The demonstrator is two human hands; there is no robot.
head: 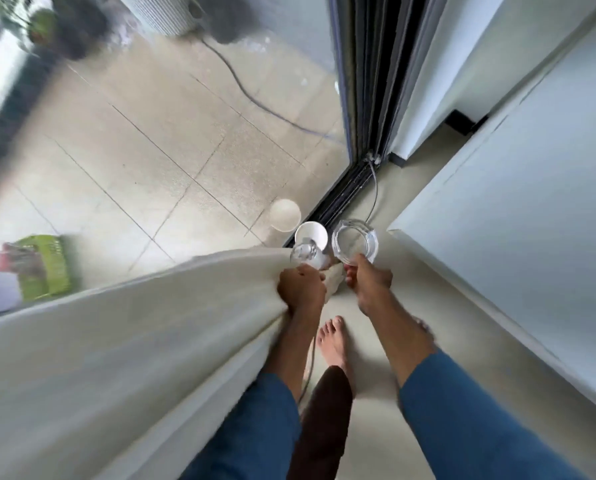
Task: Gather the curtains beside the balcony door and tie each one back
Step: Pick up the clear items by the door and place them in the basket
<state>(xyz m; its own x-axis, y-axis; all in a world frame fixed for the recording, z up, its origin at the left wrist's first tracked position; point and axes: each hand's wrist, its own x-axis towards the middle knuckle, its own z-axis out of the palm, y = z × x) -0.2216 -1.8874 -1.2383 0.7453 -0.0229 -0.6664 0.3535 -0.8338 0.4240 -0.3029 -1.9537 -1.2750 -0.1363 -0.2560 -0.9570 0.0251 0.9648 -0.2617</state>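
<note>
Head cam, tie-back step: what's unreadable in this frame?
Head view:
Right hand: fingertips overlap the glass dish; what they pinch is unclear.
Left hand: fingers buried in the curtain folds it grips.
The curtain runs off the left and bottom edges.
Plants, top left: motion-blurred.

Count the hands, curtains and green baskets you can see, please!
Hands: 2, the left hand and the right hand
Curtains: 1, the curtain
Green baskets: 1, the green basket
Total: 4
</note>
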